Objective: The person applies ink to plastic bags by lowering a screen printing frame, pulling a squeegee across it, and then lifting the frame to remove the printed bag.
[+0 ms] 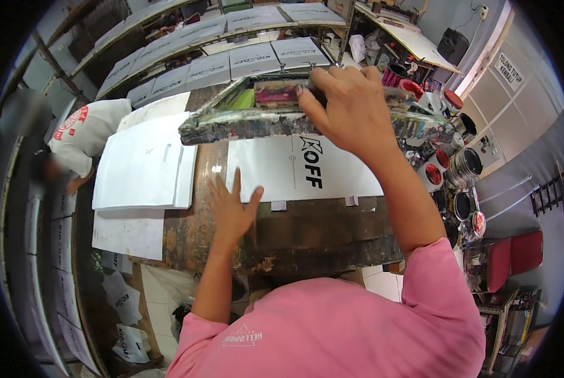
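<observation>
My left hand (231, 208) is spread over the worn wooden table (307, 233), its fingertips at the left edge of a white sheet (263, 164) with black lettering. Above that sheet a paint-crusted screen-printing frame (250, 128) is raised and tilted, hiding the sheet's far part. Reaching over the frame's near rail, my right hand (351, 107) is closed around what looks like a squeegee (275, 94) inside it. The fingers hide part of the squeegee, and I cannot tell whether they also grip the rail. A stack of white sheets (140, 167) lies left of my left hand.
Printed sheets (253, 60) cover racks beyond the table. At the left stands another person in a white shirt (96, 129). Paint cans (465, 165) crowd the table's right side, near a red chair (512, 255). Printed sheets (123, 297) lie low at the left.
</observation>
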`<state>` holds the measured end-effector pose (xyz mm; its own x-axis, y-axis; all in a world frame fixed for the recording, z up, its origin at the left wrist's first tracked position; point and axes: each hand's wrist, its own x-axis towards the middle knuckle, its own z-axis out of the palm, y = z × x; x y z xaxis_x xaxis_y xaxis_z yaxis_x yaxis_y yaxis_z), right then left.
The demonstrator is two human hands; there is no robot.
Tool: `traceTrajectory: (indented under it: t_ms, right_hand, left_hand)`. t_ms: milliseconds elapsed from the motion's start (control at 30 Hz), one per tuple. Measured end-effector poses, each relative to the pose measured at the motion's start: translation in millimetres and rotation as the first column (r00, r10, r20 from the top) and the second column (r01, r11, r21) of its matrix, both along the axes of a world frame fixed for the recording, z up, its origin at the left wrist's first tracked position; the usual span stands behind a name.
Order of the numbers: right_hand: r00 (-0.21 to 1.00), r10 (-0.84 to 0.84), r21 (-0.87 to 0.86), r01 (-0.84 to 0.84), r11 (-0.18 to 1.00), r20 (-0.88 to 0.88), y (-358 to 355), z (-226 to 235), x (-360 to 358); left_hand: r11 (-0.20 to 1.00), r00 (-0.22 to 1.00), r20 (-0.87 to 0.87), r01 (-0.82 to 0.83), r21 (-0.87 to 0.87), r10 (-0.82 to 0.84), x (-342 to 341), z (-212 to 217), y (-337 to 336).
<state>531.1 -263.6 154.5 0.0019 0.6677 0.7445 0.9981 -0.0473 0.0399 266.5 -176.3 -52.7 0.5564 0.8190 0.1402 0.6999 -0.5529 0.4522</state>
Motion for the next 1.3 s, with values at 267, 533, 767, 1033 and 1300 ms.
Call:
traceTrajectory:
  t_ms: [267, 533, 767, 1033, 1300]
  right_hand:
    - [1.000, 0.009, 0.050, -0.008, 0.999, -0.009, 30.3, 38.0, 23.1]
    - [0.990, 0.058, 0.021, -0.056, 0.998, -0.126, 38.7, 79.3, 15.8]
    - [0.966, -0.037, -0.108, 0.009, 0.994, -0.257, 51.2, 98.9, 10.9]
    - [0.997, 0.070, 0.069, -0.066, 0.995, -0.045, 51.0, 57.6, 43.5]
    - [0.993, 0.037, 0.026, -0.034, 0.999, -0.111, 38.2, 59.1, 27.1]
  left_hand:
    - [0.975, 0.951, -0.288, -0.049, 0.215, 0.111, 3.9, -79.8, -27.0]
    - [0.995, 0.964, 0.249, -0.088, -0.053, 0.098, 53.7, 5.2, 1.2]
    - [0.956, 0.776, 0.559, -0.222, -0.193, 0.293, 61.4, 52.7, 36.0]
    - [0.926, 0.582, 0.720, -0.233, -0.297, 0.378, -83.0, 41.7, 87.6]
    - [0.889, 0.723, 0.523, -0.320, -0.327, 0.452, -292.0, 39.8, 222.6]
